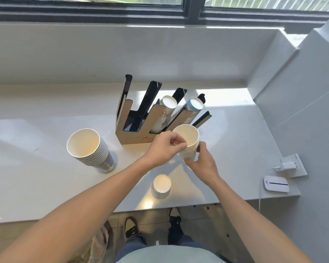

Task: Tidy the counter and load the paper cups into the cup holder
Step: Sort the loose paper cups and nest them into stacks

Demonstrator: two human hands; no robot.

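A person's two hands work a short stack of paper cups just in front of the holder on a white counter: the left hand pinches the stack's rim, the right hand wraps its base. Two of the holder's slots already carry cups; the slots at its left stand empty. A taller stack waits left of the holder, and a single cup sits nearer the counter's front edge. The risk appears to be that nested cups jam or separate unevenly, or that a forearm clips the single cup below.
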